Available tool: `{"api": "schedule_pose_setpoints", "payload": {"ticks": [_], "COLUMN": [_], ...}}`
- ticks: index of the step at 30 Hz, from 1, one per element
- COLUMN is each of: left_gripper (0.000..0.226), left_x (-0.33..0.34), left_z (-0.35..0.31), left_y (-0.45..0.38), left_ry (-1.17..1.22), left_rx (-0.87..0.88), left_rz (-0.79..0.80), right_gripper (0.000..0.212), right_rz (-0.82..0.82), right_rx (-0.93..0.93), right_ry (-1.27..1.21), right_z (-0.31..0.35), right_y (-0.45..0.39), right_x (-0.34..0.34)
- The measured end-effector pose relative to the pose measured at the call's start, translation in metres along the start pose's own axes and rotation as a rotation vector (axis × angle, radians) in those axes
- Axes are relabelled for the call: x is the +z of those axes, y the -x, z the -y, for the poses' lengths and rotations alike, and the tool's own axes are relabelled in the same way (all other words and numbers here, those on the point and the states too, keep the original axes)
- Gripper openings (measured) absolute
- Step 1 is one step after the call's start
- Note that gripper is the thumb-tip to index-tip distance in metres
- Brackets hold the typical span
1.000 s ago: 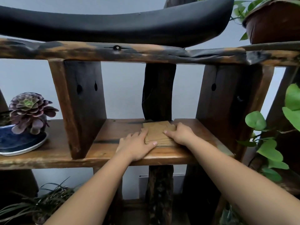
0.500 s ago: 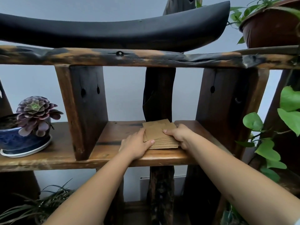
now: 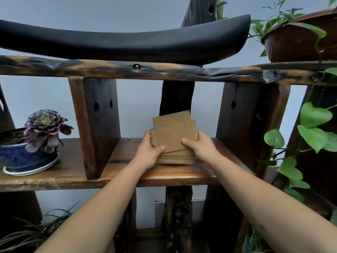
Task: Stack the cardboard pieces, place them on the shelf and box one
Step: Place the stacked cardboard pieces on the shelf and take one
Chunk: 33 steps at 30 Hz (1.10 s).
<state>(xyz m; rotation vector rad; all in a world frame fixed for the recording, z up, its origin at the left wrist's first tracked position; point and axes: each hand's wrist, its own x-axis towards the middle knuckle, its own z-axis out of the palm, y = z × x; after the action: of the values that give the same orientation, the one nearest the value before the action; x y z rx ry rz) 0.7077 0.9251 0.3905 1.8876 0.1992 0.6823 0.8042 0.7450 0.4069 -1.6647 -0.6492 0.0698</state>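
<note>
A stack of brown cardboard pieces [image 3: 175, 157] lies on the wooden shelf [image 3: 127, 172], in the bay between two dark uprights. The top cardboard pieces [image 3: 173, 130] are tilted up, their far edge raised above the rest of the stack. My left hand [image 3: 149, 152] grips their left edge, thumb on top. My right hand [image 3: 200, 147] grips the right edge the same way. Cut lines show on the uppermost piece.
A purple succulent in a blue pot [image 3: 23, 154] stands on the shelf at the left. A black curved object [image 3: 127, 42] rests on the upper board [image 3: 164, 72]. A brown plant pot [image 3: 299, 39] sits at the top right, green vine leaves [image 3: 313, 130] hang at the right.
The stack lay flat under both hands a second ago. Both hands have since gripped the top pieces at the sides and tilted them up off the stack.
</note>
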Motion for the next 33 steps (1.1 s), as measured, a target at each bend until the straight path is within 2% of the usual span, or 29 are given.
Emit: {"api": "schedule_pose_setpoints", "payload": {"ticks": [3, 7, 14, 18, 20, 25, 27, 29, 33], "left_gripper": [0.088, 0.086, 0.09, 0.083, 0.079, 0.068, 0.065, 0.061, 0.062], "left_x": [0.001, 0.002, 0.002, -0.002, -0.004, 0.0, 0.003, 0.003, -0.002], "left_z": [0.002, 0.007, 0.007, 0.016, 0.017, 0.012, 0.012, 0.012, 0.011], "left_y": [0.003, 0.006, 0.009, 0.011, 0.012, 0.014, 0.015, 0.016, 0.019], "left_ry": [-0.089, -0.206, -0.452, -0.52, -0.527, -0.584, -0.564, -0.442, -0.287], "left_rx": [0.058, 0.118, 0.183, 0.141, 0.113, 0.117, 0.103, 0.069, -0.015], "left_rz": [0.009, 0.005, 0.026, 0.078, 0.093, 0.066, 0.076, 0.091, 0.082], "right_gripper": [0.054, 0.095, 0.108, 0.115, 0.111, 0.062, 0.055, 0.051, 0.056], "right_rz": [-0.038, -0.035, -0.044, -0.019, -0.001, -0.056, -0.034, 0.004, 0.056], "right_rx": [-0.026, -0.144, -0.186, -0.206, -0.198, -0.215, -0.187, -0.144, -0.073], "right_ry": [0.129, 0.317, 0.504, 0.625, 0.624, 0.666, 0.661, 0.616, 0.519], "right_z": [-0.002, -0.006, -0.019, -0.02, -0.02, -0.03, -0.03, -0.028, -0.024], "right_y": [0.001, 0.006, 0.009, 0.011, 0.012, 0.019, 0.019, 0.019, 0.02], "right_x": [-0.001, 0.004, 0.008, 0.009, 0.009, 0.01, 0.008, 0.007, 0.004]}}
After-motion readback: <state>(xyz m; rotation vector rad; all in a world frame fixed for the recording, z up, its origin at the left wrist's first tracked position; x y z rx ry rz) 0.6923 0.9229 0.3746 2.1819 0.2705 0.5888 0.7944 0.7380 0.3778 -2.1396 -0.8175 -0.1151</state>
